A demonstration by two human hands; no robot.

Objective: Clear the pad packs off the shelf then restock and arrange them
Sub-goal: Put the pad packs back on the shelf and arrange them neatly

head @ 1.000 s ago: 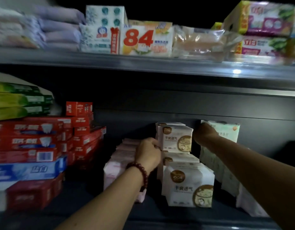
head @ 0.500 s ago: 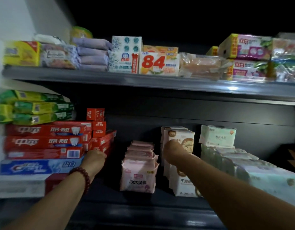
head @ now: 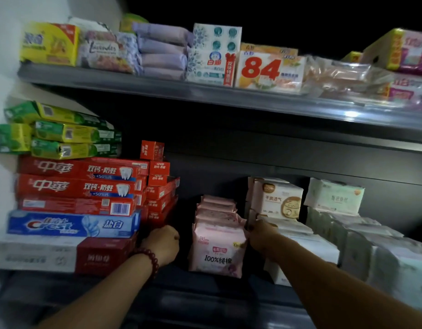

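Lower shelf [head: 205, 295], centre: row of pink pad packs [head: 217, 248], upright, front to back; rear packs lost in shadow. Just right: white pad packs [head: 276, 200], stacked, lower ones hidden behind the forearm. Further right: pale green pad packs [head: 333, 195], blurred, cut off at the frame edge.
Right hand [head: 261, 236]: at the front pink pack's upper right corner, fingers buried between the rows, grip impossible to tell.
Left hand [head: 163, 244], red bead bracelet [head: 148, 257] at the wrist: curled like a fist beside the toothpaste boxes [head: 74, 186], apart from the pink row; palm side hidden.
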